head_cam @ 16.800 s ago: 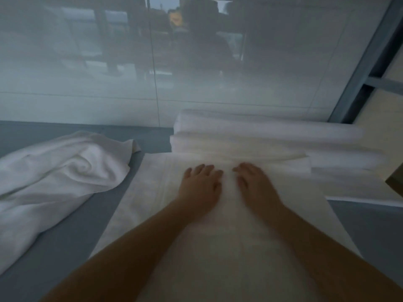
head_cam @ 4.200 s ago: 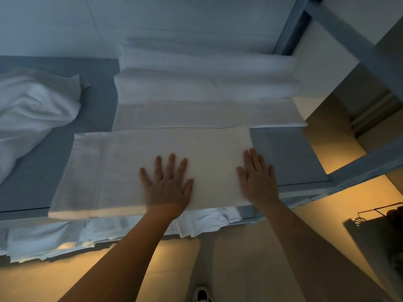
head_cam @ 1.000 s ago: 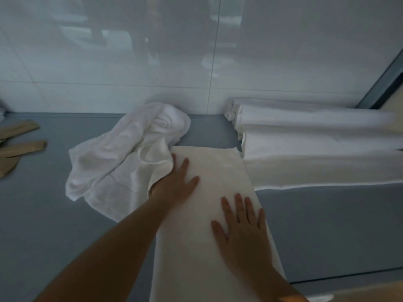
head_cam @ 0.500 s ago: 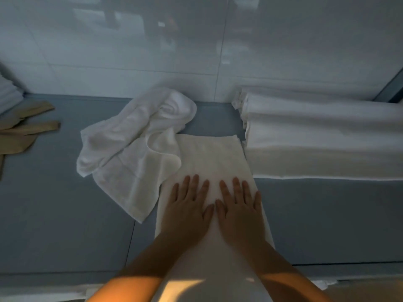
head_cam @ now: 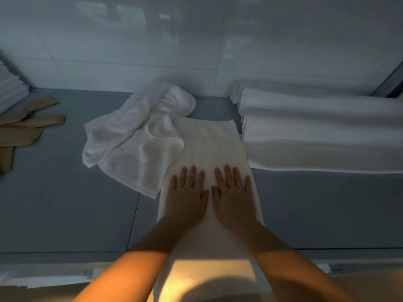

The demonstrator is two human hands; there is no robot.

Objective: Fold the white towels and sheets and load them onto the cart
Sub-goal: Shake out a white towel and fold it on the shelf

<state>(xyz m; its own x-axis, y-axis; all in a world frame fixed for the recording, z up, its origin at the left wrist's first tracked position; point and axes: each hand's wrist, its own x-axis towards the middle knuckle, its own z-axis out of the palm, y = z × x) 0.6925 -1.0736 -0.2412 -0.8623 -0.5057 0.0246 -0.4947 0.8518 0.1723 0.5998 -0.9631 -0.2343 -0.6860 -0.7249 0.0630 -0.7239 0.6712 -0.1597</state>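
A long white sheet [head_cam: 207,144], folded into a narrow strip, lies lengthwise on the grey tabletop [head_cam: 65,203] and hangs over the near edge. My left hand [head_cam: 185,197] and my right hand [head_cam: 234,196] rest flat on it side by side, palms down, fingers spread. A crumpled white towel [head_cam: 135,136] lies just to the left, its corner overlapping the strip's left edge. A stack of folded white linen [head_cam: 322,131] sits to the right, against the wall.
A white tiled wall [head_cam: 196,40] backs the table. Tan cloth pieces [head_cam: 21,129] lie at the far left, with more white linen [head_cam: 8,92] behind them. White fabric edges [head_cam: 43,277] show below the table's near edge.
My left hand left the crumpled towel's edge and joined my right hand flat on the strip; both now lie side by side, slid slightly toward me. The view has tilted down.
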